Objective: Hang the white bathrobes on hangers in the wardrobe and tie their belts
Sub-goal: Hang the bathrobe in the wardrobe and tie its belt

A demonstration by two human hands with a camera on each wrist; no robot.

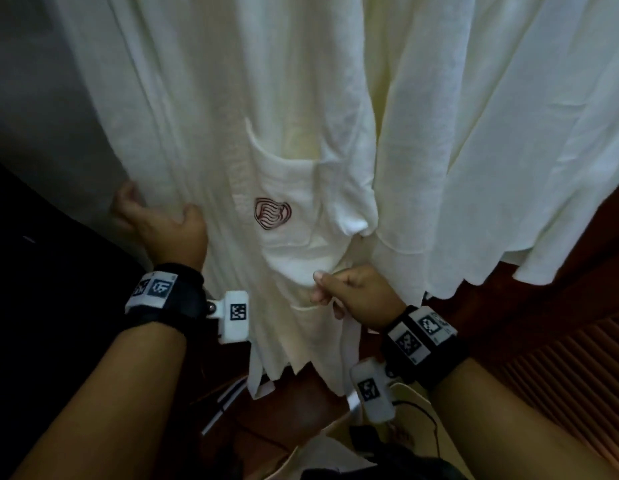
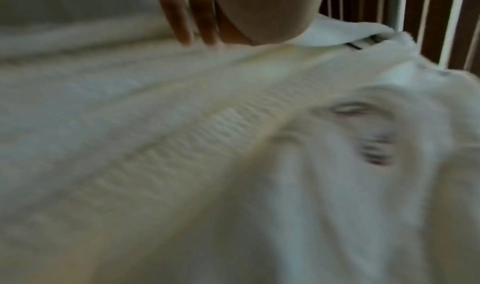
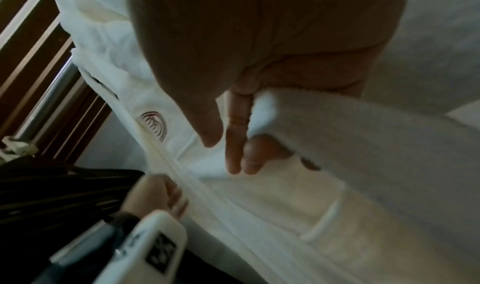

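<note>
A white bathrobe (image 1: 301,150) hangs in front of me, with a chest pocket that bears a red logo (image 1: 272,213). My left hand (image 1: 155,216) grips the robe's left edge, thumb in front and fingers behind; its fingertips (image 2: 187,25) press the cloth beside the ribbed front band (image 2: 207,134). My right hand (image 1: 346,292) is lower, beside the lower pocket, and its fingers (image 3: 233,136) curl round a strip of the robe's white terry cloth (image 3: 324,128). I cannot tell whether that strip is the belt or a fold. A second white robe (image 1: 509,133) hangs to the right.
A slatted wooden wardrobe door (image 1: 561,358) stands at the lower right. A metal rail (image 3: 52,95) runs behind the robe. A dark mass (image 1: 41,289) fills the lower left. White bags and cables (image 1: 398,407) lie on the floor under the robe's hem.
</note>
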